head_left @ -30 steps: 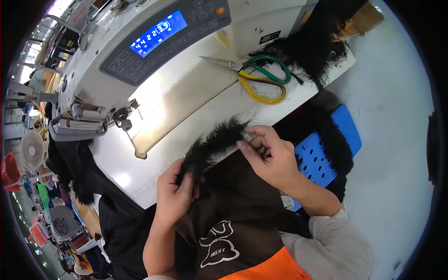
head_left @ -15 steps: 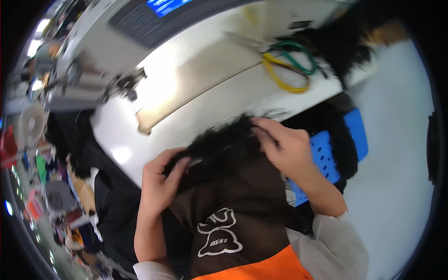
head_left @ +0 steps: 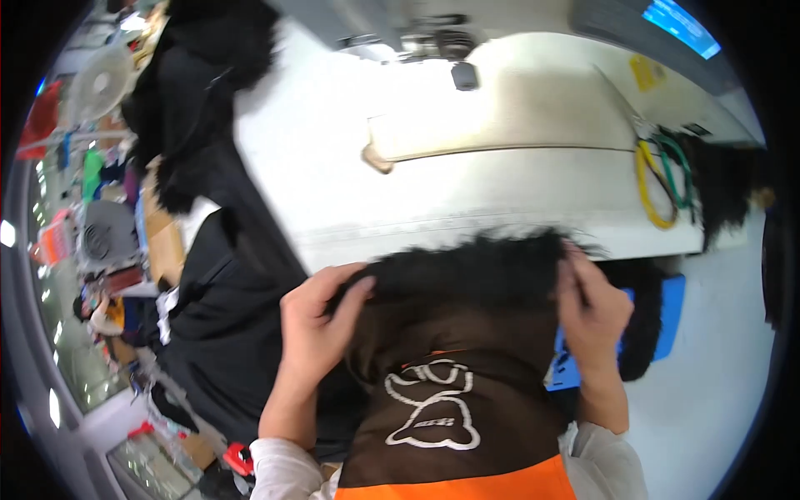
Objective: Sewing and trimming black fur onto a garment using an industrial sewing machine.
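A strip of black furry fabric [head_left: 467, 271] is stretched between my hands at the table's near edge, its long hairs along the far side. My left hand [head_left: 325, 317] is closed on its left end, thumb on top. At the other end my right hand [head_left: 593, 308] pinches the corner; its fingertips are partly hidden by the pile. The fabric hangs in front of my brown apron [head_left: 500, 400], which has a white outline figure and an orange lower part. Beyond the fabric stands a sewing machine [head_left: 442, 46] with its work light on.
Scissors [head_left: 658, 187] with yellow and green handles lie on the right of the white table [head_left: 333, 200]. Black fur [head_left: 729, 192] is beside them. A blue perforated plastic piece [head_left: 671, 317] sits below right. Black cloth [head_left: 225, 308] drapes down at left; a fan [head_left: 102, 82] stands farther off.
My view has turned left, so the machine sits nearer the middle. The furry fabric is now held more level and spread wider between my hands.
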Demonstrator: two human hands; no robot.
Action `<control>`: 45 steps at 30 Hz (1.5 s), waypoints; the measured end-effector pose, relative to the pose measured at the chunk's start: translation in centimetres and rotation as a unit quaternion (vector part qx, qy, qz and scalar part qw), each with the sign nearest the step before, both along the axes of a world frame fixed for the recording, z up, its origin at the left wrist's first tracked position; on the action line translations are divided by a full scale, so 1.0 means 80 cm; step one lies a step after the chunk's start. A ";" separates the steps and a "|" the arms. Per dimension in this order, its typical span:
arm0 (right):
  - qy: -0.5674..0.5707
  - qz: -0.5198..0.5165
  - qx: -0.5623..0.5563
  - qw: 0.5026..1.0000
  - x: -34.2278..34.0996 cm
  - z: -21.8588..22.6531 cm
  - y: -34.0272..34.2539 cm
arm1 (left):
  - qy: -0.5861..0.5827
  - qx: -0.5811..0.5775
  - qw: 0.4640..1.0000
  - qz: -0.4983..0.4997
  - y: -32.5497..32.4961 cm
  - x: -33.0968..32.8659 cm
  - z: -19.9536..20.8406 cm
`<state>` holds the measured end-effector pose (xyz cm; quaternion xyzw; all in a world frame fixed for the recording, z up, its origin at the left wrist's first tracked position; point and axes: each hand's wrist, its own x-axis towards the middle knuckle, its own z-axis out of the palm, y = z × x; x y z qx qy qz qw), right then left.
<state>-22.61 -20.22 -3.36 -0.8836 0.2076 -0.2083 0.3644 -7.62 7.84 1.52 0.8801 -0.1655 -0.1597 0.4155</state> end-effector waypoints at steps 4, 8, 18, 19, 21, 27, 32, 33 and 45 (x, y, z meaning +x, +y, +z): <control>0.041 0.042 -0.066 0.996 0.000 -0.009 0.022 | 0.029 0.003 0.998 0.060 0.012 -0.001 -0.002; -0.018 0.088 -0.108 0.990 -0.001 -0.006 0.025 | 0.050 -0.002 0.997 0.065 0.019 0.000 -0.008; 0.033 0.066 -0.131 0.989 0.014 -0.011 0.016 | 0.056 0.004 0.997 0.055 0.010 0.000 -0.011; 0.069 0.096 -0.126 0.985 0.017 -0.002 0.015 | 0.054 0.006 0.997 0.061 0.011 0.001 -0.010; 0.089 0.123 -0.115 0.982 0.019 -0.005 0.016 | 0.060 -0.002 0.996 0.070 0.012 0.005 -0.010; 0.093 0.135 -0.104 0.981 0.028 -0.003 0.018 | 0.069 -0.012 0.993 0.095 0.020 0.013 -0.009; 0.093 0.132 -0.117 0.980 0.029 -0.004 0.021 | 0.083 -0.026 0.989 0.123 0.019 0.018 -0.008; 0.102 0.135 -0.124 0.978 0.029 -0.003 0.021 | 0.084 -0.027 0.988 0.124 0.019 0.019 -0.009; 0.059 0.118 -0.132 0.982 0.029 -0.025 0.040 | 0.081 -0.017 0.987 0.136 0.032 0.026 -0.008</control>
